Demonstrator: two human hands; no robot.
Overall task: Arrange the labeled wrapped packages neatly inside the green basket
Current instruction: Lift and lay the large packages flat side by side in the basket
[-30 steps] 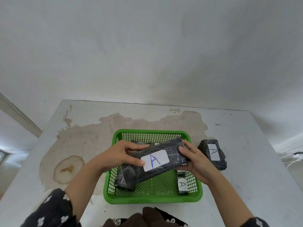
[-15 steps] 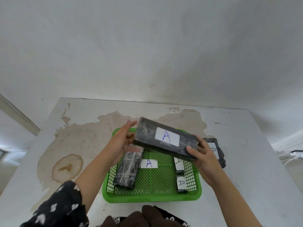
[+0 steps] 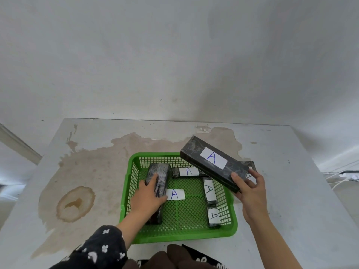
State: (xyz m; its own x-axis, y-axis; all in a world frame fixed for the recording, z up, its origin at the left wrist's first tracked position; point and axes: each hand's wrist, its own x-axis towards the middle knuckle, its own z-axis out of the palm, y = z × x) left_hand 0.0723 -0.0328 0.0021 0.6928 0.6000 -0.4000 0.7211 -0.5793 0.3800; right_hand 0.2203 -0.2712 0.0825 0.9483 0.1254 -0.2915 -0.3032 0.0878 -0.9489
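A green mesh basket sits on the table in front of me. My right hand holds a long black wrapped package with a white "A" label, tilted above the basket's right far corner. My left hand is closed on another long black package lying along the basket's left side, its "A" label sticking out to the right. Inside lie three smaller labelled packages: one along the back, two in line on the right. One more package lies outside, mostly hidden behind the held one.
The white table bears a large brown stain left of the basket. A white wall stands right behind the table. White cables hang off the far right. Dark clothing shows at the bottom edge.
My left hand let go of the upper long package and dropped onto the one in the basket's left side. My right hand carried the upper package to the right, above the basket's corner.
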